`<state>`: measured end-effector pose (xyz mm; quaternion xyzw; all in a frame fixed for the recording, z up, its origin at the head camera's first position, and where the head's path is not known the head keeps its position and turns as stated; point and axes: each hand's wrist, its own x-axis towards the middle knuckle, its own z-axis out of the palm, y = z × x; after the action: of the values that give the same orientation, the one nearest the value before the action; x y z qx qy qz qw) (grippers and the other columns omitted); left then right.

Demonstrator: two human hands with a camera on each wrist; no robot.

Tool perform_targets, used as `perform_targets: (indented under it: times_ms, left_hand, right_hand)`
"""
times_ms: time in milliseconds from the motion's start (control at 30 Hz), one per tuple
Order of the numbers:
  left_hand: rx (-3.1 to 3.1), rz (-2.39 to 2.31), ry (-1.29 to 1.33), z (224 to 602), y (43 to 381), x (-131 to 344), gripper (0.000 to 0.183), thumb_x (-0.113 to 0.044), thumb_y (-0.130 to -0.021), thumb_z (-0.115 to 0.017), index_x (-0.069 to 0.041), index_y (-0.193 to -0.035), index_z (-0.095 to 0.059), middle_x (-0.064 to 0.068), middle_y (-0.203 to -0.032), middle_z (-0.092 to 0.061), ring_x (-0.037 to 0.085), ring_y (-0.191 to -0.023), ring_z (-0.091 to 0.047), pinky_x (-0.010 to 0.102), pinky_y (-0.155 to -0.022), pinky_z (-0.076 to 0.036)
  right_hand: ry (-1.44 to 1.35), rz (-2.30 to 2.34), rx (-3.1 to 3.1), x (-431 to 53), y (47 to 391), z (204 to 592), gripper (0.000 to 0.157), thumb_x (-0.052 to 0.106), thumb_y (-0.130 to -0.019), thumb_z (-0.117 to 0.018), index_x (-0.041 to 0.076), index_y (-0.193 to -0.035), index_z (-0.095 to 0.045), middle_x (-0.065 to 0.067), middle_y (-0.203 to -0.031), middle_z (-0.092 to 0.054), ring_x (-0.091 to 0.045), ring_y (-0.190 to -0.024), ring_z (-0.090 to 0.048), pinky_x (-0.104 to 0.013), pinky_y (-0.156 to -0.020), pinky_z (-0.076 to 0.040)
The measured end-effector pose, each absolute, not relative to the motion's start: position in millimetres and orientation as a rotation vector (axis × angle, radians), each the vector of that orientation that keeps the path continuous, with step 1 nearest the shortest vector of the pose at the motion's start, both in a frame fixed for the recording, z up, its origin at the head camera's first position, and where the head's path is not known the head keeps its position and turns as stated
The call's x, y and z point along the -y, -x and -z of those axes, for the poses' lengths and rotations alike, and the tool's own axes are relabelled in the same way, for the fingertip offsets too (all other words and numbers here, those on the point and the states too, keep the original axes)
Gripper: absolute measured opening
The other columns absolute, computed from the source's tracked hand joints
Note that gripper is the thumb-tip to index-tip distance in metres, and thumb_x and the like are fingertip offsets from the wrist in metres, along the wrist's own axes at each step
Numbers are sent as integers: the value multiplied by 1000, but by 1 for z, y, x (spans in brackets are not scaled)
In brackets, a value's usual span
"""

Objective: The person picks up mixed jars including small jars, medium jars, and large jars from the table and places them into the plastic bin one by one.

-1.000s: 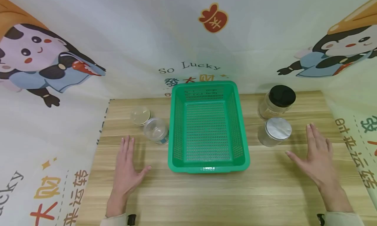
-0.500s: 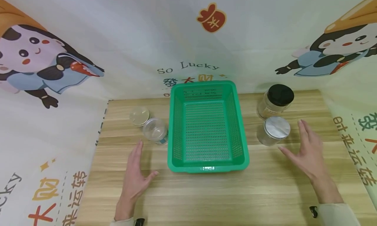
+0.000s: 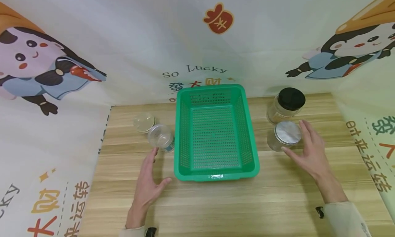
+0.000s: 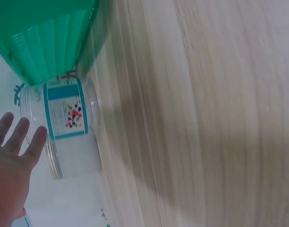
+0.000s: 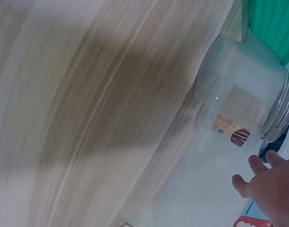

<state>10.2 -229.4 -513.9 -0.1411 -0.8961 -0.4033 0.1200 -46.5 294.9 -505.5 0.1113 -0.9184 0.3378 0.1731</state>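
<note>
My right hand [image 3: 310,158] is spread beside a clear jar with a silver lid [image 3: 287,132]; thumb and fingers stand on either side of the lid, and I cannot tell whether they touch it. Just behind stands a clear jar with a black lid [image 3: 291,99]. My left hand [image 3: 149,187], fingers extended and thumb apart, holds nothing. It is nearest to a clear jar with a blue-edged label [image 4: 66,109], which shows no coloured lid in the head view. Behind that one is a jar with a pale gold lid [image 3: 144,122].
A green plastic basket [image 3: 216,177] with mesh walls stands mid-table between the two pairs of jars. The wooden table [image 3: 222,209] meets a printed white cloth [image 3: 139,58] at the back and both sides.
Both hands have moved inward. My right hand has come up to the silver-lidded jar, and my left hand has shifted right, close to the labelled jar. The jars and basket keep their places.
</note>
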Motion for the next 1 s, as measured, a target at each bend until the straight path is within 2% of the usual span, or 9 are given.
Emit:
perform_targets:
  times_ms: [133,367,567,667,833,1000]
  left_hand:
    - [2587,1269,469,517,-7,223,95,-64,-87,-62,-5,-155,-30,15,-151,-42,31,-134,-43,49,-103,-41]
    - [2536,1410,544,520,-1,215,80,-44,-89,-72,-2,-149,-39,20,-139,-51,35,-117,-59,47,-92,-50]
    - [2519,1445,545,523,2,212,81,-18,-81,-80,-1,-149,-40,20,-141,-51,37,-113,-62,50,-90,-51]
    - [2527,1444,542,525,3,211,80,-16,-80,-80,-3,-148,-41,17,-141,-51,34,-112,-62,50,-90,-51]
    - [2557,1433,546,526,4,207,77,-11,-79,-77,-7,-148,-43,10,-144,-50,27,-112,-61,42,-94,-50]
    - [2575,1415,533,526,5,203,78,-6,-78,-77,-9,-149,-43,9,-145,-49,25,-113,-60,38,-98,-47]
  right_hand:
    - [-316,-982,2623,-293,50,507,95,53,-81,-74,5,-153,-35,-28,-153,-32,-56,-134,-32,-74,-105,-20]
    - [-309,-998,2642,-286,53,511,91,48,-82,-77,4,-151,-37,-28,-152,-34,-57,-131,-35,-75,-100,-24]
    - [-286,-1026,2662,-282,54,512,91,35,-80,-81,5,-152,-36,-26,-153,-32,-56,-132,-35,-76,-101,-22]
    - [-279,-1025,2662,-281,54,513,90,33,-79,-81,5,-152,-36,-25,-153,-33,-55,-131,-36,-76,-101,-23]
    - [-281,-1018,2643,-280,56,515,88,33,-80,-81,4,-151,-37,-26,-151,-34,-55,-130,-36,-75,-100,-26]
    - [-271,-1020,2607,-277,59,519,83,24,-77,-81,3,-147,-42,-27,-150,-35,-54,-129,-39,-72,-98,-31]
